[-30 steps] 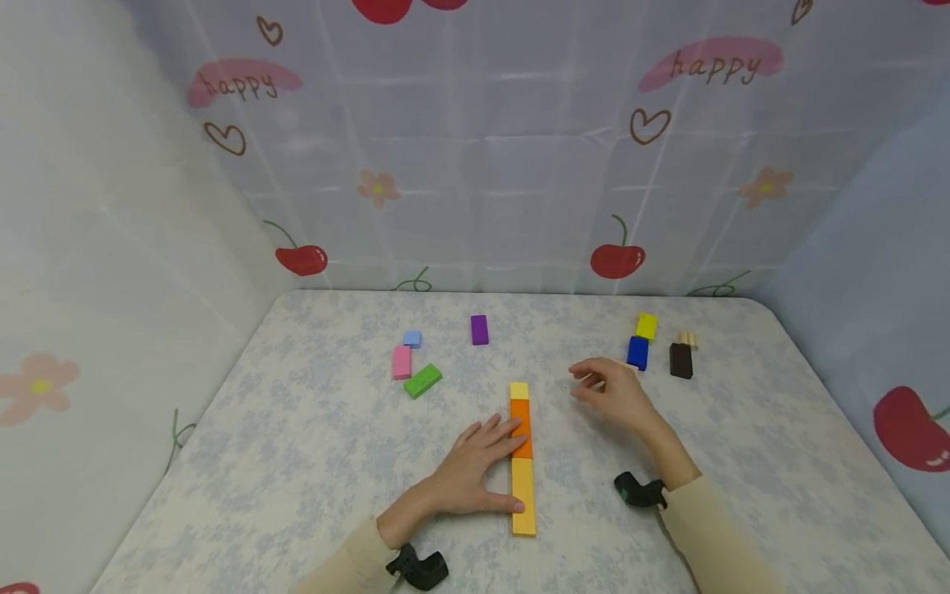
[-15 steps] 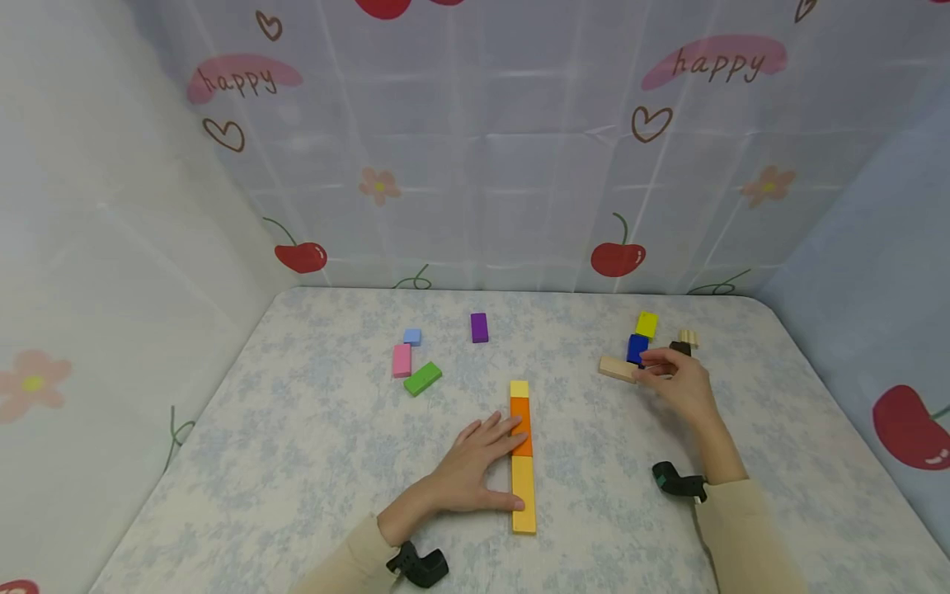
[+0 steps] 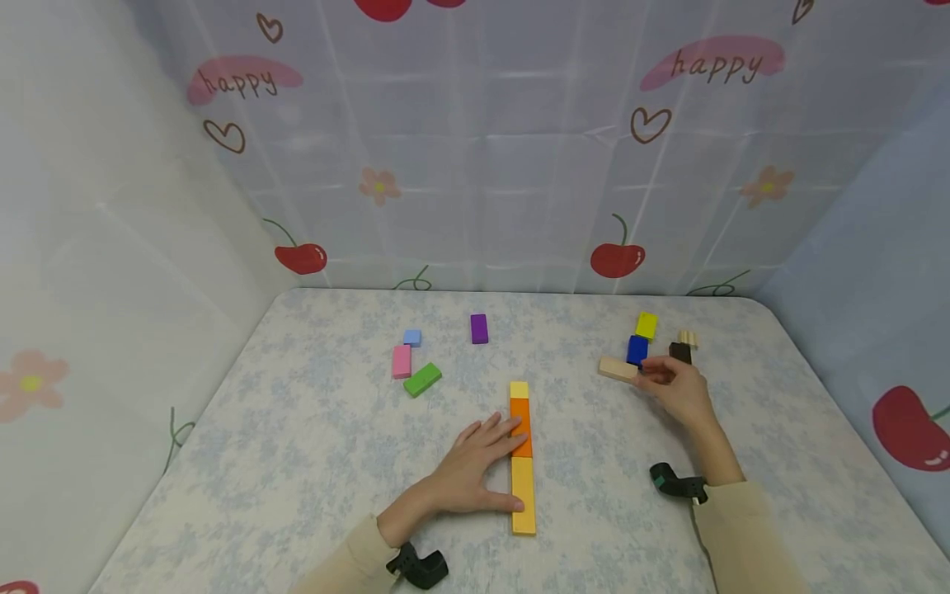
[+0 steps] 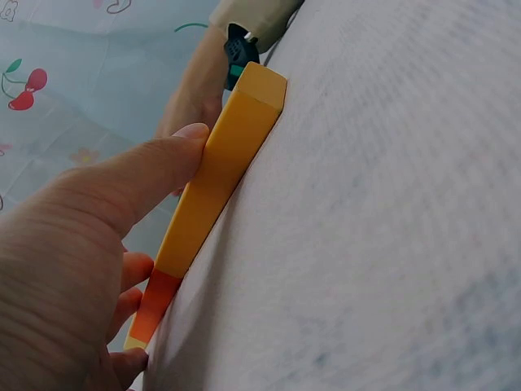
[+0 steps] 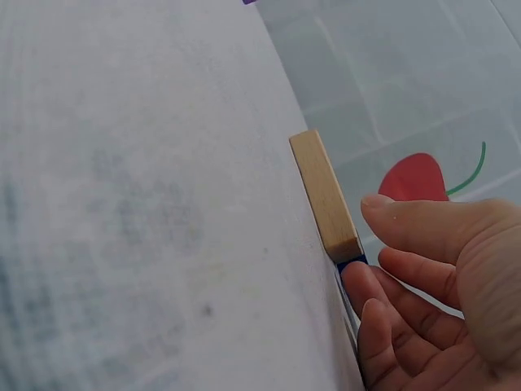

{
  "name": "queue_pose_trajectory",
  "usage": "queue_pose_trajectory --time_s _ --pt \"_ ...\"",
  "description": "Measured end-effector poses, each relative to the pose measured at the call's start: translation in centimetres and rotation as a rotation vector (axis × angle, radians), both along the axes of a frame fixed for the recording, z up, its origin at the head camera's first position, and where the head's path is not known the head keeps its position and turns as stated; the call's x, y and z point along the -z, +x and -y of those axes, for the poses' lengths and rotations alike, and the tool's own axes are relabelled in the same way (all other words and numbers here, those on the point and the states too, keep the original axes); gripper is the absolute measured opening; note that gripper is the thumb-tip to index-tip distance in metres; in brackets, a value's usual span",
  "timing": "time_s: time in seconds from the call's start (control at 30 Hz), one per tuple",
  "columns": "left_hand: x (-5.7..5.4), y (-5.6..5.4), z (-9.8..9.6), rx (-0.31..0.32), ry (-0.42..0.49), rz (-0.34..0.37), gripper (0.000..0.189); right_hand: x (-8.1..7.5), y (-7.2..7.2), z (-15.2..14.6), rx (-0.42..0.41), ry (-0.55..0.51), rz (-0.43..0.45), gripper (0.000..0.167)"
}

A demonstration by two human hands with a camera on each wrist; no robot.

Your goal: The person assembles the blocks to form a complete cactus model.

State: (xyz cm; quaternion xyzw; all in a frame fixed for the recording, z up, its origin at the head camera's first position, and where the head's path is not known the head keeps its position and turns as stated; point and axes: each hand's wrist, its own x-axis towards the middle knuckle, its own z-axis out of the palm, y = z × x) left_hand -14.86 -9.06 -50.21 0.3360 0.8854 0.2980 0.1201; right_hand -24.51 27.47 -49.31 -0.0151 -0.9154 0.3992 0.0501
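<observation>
In the head view, a row of yellow block (image 3: pixel 523 497), orange block (image 3: pixel 522 450) and small pale yellow block (image 3: pixel 519 389) runs away from the person. My left hand (image 3: pixel 472 477) lies with fingers spread against its left side; in the left wrist view the thumb (image 4: pixel 175 155) touches the yellow block. My right hand (image 3: pixel 677 394) is at the right end of a plain wooden block (image 3: pixel 617 369). The right wrist view has its thumb (image 5: pixel 399 216) apart from the fingers beside that wooden block's end, with a blue block (image 3: pixel 637 350) just behind.
A bright yellow block (image 3: pixel 646 325) lies behind the blue one. Beside it are a dark brown block (image 3: pixel 680 353), partly hidden, and small pale pieces (image 3: pixel 688 338). Farther left lie purple (image 3: pixel 479 328), light blue (image 3: pixel 412 337), pink (image 3: pixel 402 361) and green (image 3: pixel 423 380) blocks.
My right hand has moved right, from left of the blue block to the wooden block's right end, uncovering that block. The left hand and the row have stayed put.
</observation>
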Motion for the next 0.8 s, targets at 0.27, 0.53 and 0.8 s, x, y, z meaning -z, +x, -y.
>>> queue_pose_trajectory --time_s 0.27,0.53,0.8 --pt "-0.08 0.02 -0.06 -0.001 -0.005 0.005 0.087 0.14 -0.02 0.09 -0.008 -0.007 0.012 0.042" --pt "-0.05 0.04 -0.06 -0.004 -0.007 0.005 0.087 0.29 0.14 0.4 -0.012 0.018 0.005 0.042" --pt "-0.08 0.05 -0.02 -0.005 -0.015 0.002 0.086 0.24 0.05 0.79 -0.018 0.053 -0.047 0.039"
